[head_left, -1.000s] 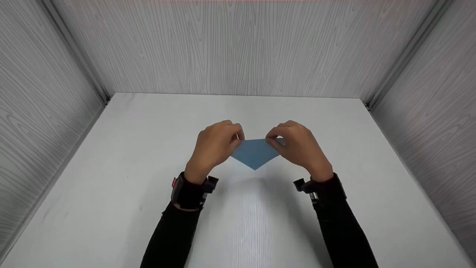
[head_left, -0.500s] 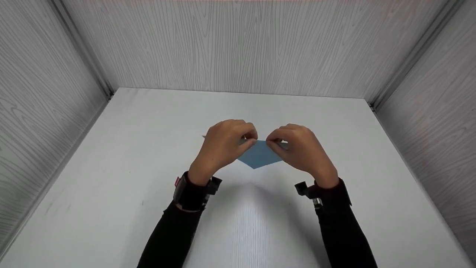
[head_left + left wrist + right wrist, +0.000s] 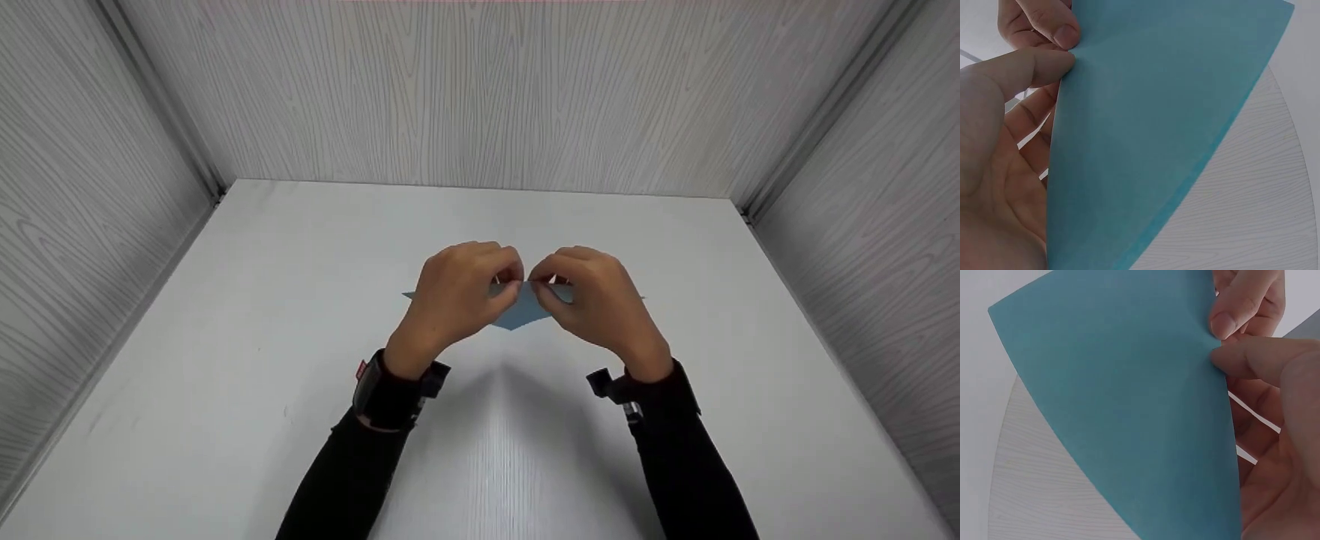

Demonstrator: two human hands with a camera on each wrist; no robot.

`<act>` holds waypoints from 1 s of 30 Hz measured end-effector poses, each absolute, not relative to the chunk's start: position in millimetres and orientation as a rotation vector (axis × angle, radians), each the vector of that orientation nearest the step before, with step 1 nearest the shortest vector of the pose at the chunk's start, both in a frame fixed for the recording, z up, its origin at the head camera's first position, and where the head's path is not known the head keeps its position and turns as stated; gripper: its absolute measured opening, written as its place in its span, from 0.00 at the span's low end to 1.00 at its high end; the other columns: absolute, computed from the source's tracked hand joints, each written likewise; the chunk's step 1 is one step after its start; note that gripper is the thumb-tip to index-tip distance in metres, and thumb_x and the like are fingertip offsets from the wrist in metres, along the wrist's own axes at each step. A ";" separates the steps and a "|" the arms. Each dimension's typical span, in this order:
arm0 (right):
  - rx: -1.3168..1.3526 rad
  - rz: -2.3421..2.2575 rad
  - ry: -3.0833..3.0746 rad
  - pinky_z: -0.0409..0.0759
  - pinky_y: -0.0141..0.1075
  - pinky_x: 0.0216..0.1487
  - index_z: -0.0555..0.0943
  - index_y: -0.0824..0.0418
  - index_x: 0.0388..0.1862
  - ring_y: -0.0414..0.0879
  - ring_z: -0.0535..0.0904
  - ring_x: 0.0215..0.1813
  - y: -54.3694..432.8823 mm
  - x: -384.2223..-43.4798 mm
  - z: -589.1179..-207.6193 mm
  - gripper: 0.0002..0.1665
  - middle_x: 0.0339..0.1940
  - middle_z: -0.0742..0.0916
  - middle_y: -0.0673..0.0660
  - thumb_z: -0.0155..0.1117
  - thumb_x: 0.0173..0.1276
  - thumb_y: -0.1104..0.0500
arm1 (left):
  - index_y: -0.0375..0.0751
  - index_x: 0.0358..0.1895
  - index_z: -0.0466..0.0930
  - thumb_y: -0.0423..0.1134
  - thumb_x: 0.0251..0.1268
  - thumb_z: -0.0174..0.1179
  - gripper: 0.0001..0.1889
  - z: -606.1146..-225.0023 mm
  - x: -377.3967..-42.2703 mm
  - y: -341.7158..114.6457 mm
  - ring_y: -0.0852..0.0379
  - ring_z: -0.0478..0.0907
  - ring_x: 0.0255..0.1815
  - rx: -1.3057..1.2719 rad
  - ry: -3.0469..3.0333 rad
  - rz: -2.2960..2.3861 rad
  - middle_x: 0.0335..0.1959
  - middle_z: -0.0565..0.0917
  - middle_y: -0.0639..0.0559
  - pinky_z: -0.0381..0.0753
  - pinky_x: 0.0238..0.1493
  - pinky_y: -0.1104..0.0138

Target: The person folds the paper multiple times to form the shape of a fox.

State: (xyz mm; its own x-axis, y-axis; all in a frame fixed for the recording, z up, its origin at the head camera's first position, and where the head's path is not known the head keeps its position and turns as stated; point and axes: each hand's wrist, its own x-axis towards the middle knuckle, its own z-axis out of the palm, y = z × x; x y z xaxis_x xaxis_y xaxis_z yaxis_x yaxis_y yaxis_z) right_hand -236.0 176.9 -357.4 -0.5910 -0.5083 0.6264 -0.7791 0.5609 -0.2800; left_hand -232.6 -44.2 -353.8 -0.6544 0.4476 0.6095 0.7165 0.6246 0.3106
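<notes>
While the left hand (image 3: 466,289) and the right hand (image 3: 596,298) work side by side, I see both clamped on the far edge of the blue paper (image 3: 519,309), which they hold above the white table (image 3: 187,390). Each thumb presses the near face, fingers behind it, and the two thumbs sit just beside each other at the middle of that edge. From the head view I make out one corner pointing back toward the person, and a thin tip sticking out past the outer side of each hand. My left wrist view shows a darker strip along the paper's slanted edge, with table beyond it. Around the hands I have wide table on either side, running out to the left wall (image 3: 82,247) and the right wall (image 3: 877,202), and a shallower stretch ahead, up to the line where it meets the back wall (image 3: 480,97). Nearer me, black sleeves (image 3: 341,476) come in from the bottom, well apart, with soft shadows on the table between them.
</notes>
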 end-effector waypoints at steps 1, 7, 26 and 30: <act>1.034 0.743 -2.310 0.83 0.35 0.39 0.90 0.58 0.36 0.42 0.82 0.34 175.8 -236.1 -358.4 0.07 0.33 0.90 0.51 0.70 0.69 0.68 | 0.47 0.35 0.86 0.33 0.68 0.66 0.05 -354.1 -232.5 -44.2 0.59 0.79 0.30 -0.917 -2.366 -0.744 0.28 0.85 0.54 0.79 0.34 0.64; 1.026 0.710 -2.288 0.81 0.37 0.35 0.87 0.58 0.31 0.44 0.81 0.32 167.4 -235.7 -360.7 0.07 0.29 0.88 0.51 0.71 0.64 0.69 | 0.48 0.34 0.86 0.32 0.66 0.66 0.05 -355.7 -231.7 -42.9 0.59 0.76 0.28 -0.925 -2.358 -0.706 0.26 0.82 0.56 0.75 0.32 0.65; 0.943 0.614 -2.314 0.75 0.35 0.31 0.83 0.56 0.26 0.45 0.79 0.30 168.7 -233.9 -359.5 0.08 0.25 0.84 0.50 0.69 0.58 0.69 | 0.51 0.31 0.86 0.34 0.66 0.67 0.07 -352.9 -232.2 -47.3 0.59 0.75 0.28 -0.938 -2.345 -0.643 0.24 0.82 0.58 0.73 0.31 0.66; 0.941 0.601 -2.332 0.75 0.35 0.31 0.84 0.55 0.27 0.45 0.78 0.30 169.9 -234.0 -358.5 0.08 0.25 0.84 0.50 0.68 0.59 0.68 | 0.51 0.31 0.86 0.34 0.66 0.67 0.07 -352.4 -232.9 -48.8 0.59 0.75 0.28 -0.941 -2.350 -0.641 0.24 0.82 0.58 0.73 0.31 0.66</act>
